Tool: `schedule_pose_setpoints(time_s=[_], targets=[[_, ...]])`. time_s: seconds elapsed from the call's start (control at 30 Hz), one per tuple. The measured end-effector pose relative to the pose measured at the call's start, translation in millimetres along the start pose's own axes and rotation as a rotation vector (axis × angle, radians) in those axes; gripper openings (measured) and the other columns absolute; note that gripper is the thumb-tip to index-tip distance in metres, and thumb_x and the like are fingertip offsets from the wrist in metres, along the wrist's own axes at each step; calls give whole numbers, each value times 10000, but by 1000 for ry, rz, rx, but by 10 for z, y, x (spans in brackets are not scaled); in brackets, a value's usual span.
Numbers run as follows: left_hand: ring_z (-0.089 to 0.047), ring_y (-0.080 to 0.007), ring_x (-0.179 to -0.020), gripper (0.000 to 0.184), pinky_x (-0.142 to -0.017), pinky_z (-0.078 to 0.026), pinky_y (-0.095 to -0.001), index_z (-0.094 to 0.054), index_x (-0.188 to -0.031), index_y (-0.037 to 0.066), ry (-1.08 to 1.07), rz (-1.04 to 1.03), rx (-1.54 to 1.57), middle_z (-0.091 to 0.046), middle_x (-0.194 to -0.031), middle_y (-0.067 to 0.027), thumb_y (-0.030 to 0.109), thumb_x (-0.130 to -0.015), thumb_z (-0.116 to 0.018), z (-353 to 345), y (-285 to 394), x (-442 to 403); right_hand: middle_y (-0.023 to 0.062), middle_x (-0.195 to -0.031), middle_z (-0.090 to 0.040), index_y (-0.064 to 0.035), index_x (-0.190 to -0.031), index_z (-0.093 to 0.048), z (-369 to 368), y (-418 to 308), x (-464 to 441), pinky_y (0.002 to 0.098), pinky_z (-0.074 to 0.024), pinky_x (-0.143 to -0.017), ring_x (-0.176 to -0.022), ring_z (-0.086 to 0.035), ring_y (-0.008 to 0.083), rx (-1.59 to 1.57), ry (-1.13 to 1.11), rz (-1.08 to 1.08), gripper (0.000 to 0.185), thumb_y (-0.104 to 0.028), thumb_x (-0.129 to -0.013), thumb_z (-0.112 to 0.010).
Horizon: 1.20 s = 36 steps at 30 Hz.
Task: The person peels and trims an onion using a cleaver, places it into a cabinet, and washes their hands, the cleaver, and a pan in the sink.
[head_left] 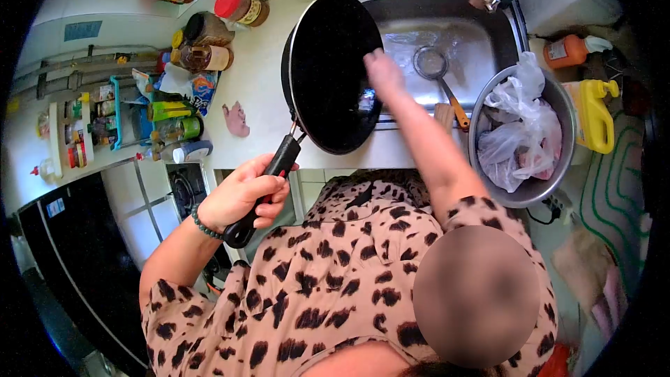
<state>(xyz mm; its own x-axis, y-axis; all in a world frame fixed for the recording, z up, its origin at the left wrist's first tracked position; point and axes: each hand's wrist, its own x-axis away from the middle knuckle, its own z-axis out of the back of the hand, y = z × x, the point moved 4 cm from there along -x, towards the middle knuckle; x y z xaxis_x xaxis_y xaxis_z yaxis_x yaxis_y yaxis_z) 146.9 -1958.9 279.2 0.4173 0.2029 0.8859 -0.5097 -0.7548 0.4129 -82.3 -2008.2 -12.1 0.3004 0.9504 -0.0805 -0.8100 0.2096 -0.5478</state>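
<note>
A deep black wok is tilted over the counter and the left edge of the sink, its dark inside facing the right side. My left hand is wrapped around its long black handle. At the wok's right rim is my right hand, blurred, with its fingertips over the inner edge. Whether those fingers hold anything cannot be made out. A wet gleam shows on the wok's inside just below them.
In the metal sink lies a round strainer with an orange-ended handle. A metal basin of plastic bags stands right, by a yellow jug and orange spray bottle. Jars and a pinkish scrap occupy the left counter.
</note>
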Motion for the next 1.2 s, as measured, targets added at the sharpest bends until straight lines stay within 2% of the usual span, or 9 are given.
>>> schedule_pose_setpoints(time_s=[0.17, 0.33, 0.47, 0.53, 0.73, 0.8, 0.93, 1.03, 1.2], targets=[[-309, -41, -427, 363, -341, -270, -186, -409, -1239, 10, -13, -40, 106, -384, -692, -7, 70, -882, -430, 116, -5, -19, 170, -901, -571, -72, -976, -575, 506, -164, 118, 456, -485, -733, -866, -572, 386, -211, 111, 25, 292, -5, -693, -595], [-325, -40, -421, 368, -333, -270, -184, -397, -1246, -6, -85, -42, 111, -386, -694, -11, 72, -890, -445, 170, -35, 24, 145, -925, -619, -77, -943, -670, 405, -832, 614, 380, -484, -837, -920, -591, 329, -796, -352, 437, 309, 31, -656, -633], [-321, -40, -420, 372, -333, -266, -182, -390, -1251, -11, -91, -36, 46, -386, -697, -14, 84, -898, -463, 191, -152, 28, 150, -934, -609, -83, -907, -669, 202, 104, 287, 420, -494, -786, -918, -588, 328, 6, -100, 162, 193, -55, -763, -543], [-317, -37, -419, 387, -331, -263, -182, -378, -1266, -10, -161, -5, 172, -388, -701, -17, 91, -904, -469, 230, -190, 7, 154, -913, -607, -94, -917, -674, 446, 118, 257, 415, -501, -777, -912, -591, 324, -103, 7, 151, 207, -59, -730, -593], [-302, -33, -416, 406, -322, -247, -180, -351, -1290, -17, -163, -29, 205, -370, -698, -11, 99, -916, -461, 264, -111, -10, 108, -924, -595, -68, -1004, -664, 1027, -1105, 784, 325, -497, -773, -893, -600, 266, -765, -253, 393, 320, 57, -716, -604], [-304, -34, -418, 408, -317, -253, -186, -344, -1289, -28, -229, -30, 278, -378, -704, -19, 101, -920, -461, 275, -115, 12, 117, -945, -596, -76, -1007, -668, 890, -1002, 789, 331, -500, -777, -898, -601, 281, -766, -366, 441, 364, 78, -686, -597], [-325, -46, -431, 414, -317, -271, -192, -331, -1297, -30, -269, 24, 338, -379, -709, -30, 100, -925, -459, 293, -271, 12, 118, -926, -570, -86, -873, -662, 611, 75, 589, 393, -509, -789, -918, -574, 301, 98, -199, 322, 161, -63, -758, -552], [-322, -48, -434, 419, -315, -276, -199, -326, -1309, -19, -279, 62, 388, -378, -710, -30, 103, -930, -458, 310, -302, -30, 115, -912, -534, -84, -901, -618, 872, 151, 390, 416, -508, -767, -897, -562, 295, 129, 30, 236, 149, -110, -794, -517], [-314, -39, -433, 394, -319, -266, -191, -348, -1289, -6, -274, 41, 308, -373, -711, -18, 122, -934, -460, 224, -263, -74, 142, -948, -519, -92, -978, -573, 536, -612, 435, 402, -496, -743, -898, -558, 318, -239, 27, 356, 229, -15, -770, -515]])
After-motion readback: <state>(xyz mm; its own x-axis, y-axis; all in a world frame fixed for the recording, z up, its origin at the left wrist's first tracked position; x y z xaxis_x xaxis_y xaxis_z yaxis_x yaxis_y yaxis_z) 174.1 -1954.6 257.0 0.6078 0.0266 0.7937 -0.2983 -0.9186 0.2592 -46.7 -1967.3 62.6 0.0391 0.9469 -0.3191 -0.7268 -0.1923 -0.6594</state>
